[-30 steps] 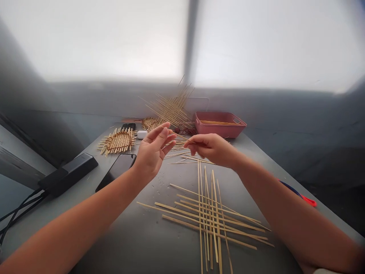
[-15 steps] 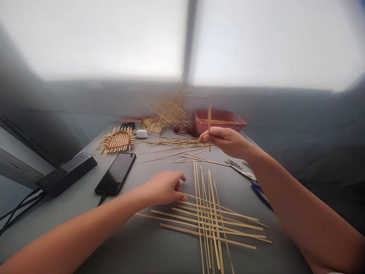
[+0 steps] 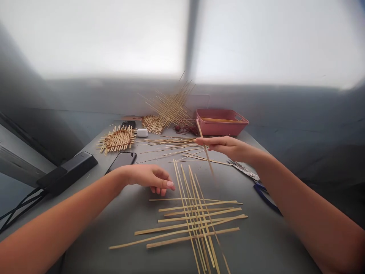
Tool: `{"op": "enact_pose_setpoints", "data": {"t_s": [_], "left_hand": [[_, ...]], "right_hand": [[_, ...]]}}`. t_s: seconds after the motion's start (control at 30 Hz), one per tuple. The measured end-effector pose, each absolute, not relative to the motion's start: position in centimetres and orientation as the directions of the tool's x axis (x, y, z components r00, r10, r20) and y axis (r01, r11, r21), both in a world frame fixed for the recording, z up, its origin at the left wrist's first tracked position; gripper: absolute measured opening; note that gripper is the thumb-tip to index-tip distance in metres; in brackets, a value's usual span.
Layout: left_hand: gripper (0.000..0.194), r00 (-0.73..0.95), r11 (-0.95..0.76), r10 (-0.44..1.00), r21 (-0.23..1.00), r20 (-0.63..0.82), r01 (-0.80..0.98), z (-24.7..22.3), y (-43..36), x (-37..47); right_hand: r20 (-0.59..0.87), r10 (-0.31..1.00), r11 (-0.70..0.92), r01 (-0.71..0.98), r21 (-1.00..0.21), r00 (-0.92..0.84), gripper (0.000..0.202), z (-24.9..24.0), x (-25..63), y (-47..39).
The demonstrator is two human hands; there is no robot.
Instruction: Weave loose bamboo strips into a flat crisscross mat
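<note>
A loose weave of crossed bamboo strips (image 3: 196, 219) lies flat on the grey table, with long strip ends sticking out on every side. Beside its upper left edge hovers my left hand (image 3: 152, 178), fingers loosely curled, thumb apart, nothing visible in it. Above the far side of the weave, my right hand (image 3: 235, 149) pinches a single bamboo strip (image 3: 205, 152) between its fingers. That strip slants, its lower end blurred and pointing down toward the weave.
Loose strips (image 3: 173, 142) lie behind the weave. Scissors (image 3: 242, 169) with blue handles rest at right. Farther back are a pink basket (image 3: 222, 127), a strip lattice (image 3: 171, 108), small woven pieces (image 3: 118, 139) and a white earphone case (image 3: 142, 132). A phone (image 3: 122, 160) and black power strip (image 3: 68, 171) sit left.
The weave has shifted left and turned slightly. My left hand has moved left, away from the upper strips. In my right hand the bamboo strip has tipped from upright to slanted.
</note>
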State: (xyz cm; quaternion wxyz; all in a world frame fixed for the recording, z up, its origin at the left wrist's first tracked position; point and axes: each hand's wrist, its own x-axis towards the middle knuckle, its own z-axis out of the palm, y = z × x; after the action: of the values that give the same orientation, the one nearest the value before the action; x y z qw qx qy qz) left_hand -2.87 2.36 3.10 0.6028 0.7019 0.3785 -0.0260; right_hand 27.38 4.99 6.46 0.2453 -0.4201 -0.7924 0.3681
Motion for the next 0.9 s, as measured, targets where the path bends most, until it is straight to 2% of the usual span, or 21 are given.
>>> {"op": "enact_pose_setpoints", "data": {"t_s": [0.1, 0.17, 0.27, 0.4, 0.5, 0.57, 0.77, 0.9], "left_hand": [[0.04, 0.724, 0.025, 0.478, 0.831, -0.498, 0.555, 2.5, 2.6, -2.5], [0.041, 0.657, 0.028, 0.587, 0.823, -0.473, 0.567, 2.0, 2.3, -2.0], [0.044, 0.508, 0.09, 0.759, 0.837, -0.409, 0.539, 1.5, 1.8, -1.2], [0.058, 0.468, 0.4, 0.749, 0.883, -0.469, 0.245, 1.4, 1.5, -0.5], [0.065, 0.51, 0.607, 0.685, 0.795, -0.52, -0.005, 1.4, 1.6, -0.3], [0.064, 0.537, 0.66, 0.662, 0.746, -0.523, -0.088, 1.3, 1.8, -0.3], [0.052, 0.591, 0.631, 0.671, 0.763, -0.447, -0.141, 0.1, 2.0, -0.6], [0.044, 0.532, 0.52, 0.751, 0.847, -0.392, -0.109, -0.7, 2.1, -0.6]], "right_hand": [[0.058, 0.9, 0.263, 0.435, -0.861, -0.431, 0.046, 6.5, 26.7, 4.7], [0.073, 0.916, 0.265, 0.457, -0.849, -0.395, 0.042, 6.3, 26.4, 4.3], [0.017, 0.891, 0.244, 0.449, -0.86, -0.453, 0.031, 5.6, 26.1, 3.8], [-0.113, 0.848, 0.19, 0.496, -0.847, -0.517, 0.035, 4.8, 26.2, 3.6], [-0.175, 0.836, 0.223, 0.613, -0.758, -0.52, 0.024, 4.6, 26.2, 3.7], [-0.207, 0.83, 0.227, 0.653, -0.722, -0.517, 0.028, 4.7, 26.1, 3.7], [-0.296, 0.85, 0.124, 0.712, -0.691, -0.435, 0.041, 4.9, 25.6, 2.9], [-0.271, 0.844, 0.185, 0.725, -0.663, -0.463, 0.035, 4.8, 25.1, 2.5]]}}
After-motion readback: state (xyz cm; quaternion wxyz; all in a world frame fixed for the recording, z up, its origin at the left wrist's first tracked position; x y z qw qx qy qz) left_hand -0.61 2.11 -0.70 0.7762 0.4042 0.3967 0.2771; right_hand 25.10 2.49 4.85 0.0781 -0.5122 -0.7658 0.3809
